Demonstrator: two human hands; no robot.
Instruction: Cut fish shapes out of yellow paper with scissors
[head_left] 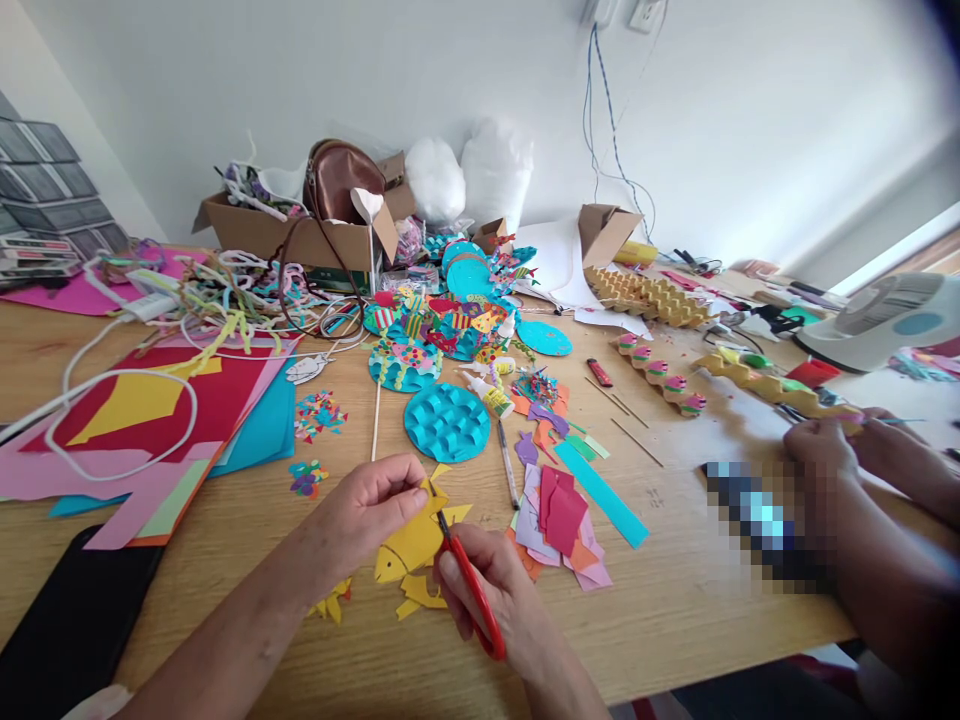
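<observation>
My left hand [388, 497] pinches the upper edge of a yellow paper fish [409, 548] with a drawn eye and gill line. Red-handled scissors [474, 592] are in my right hand [495, 575], their blades at the fish's tail end near my left fingertips. Yellow paper scraps [424, 592] lie on the table under and around the fish. Just beyond my hands is a round blue disc with wavy raised paper [447, 422]. A pen [508, 465] lies to the right of it.
Coloured paper sheets [180, 410] and a black phone-like slab [75, 610] lie at left. Paper offcuts [562, 515] and a blue strip [602, 494] are at right. Another person's hands [832, 450] hold a painted egg-carton strip [776, 385]. A cardboard box [255, 235] stands by the wall.
</observation>
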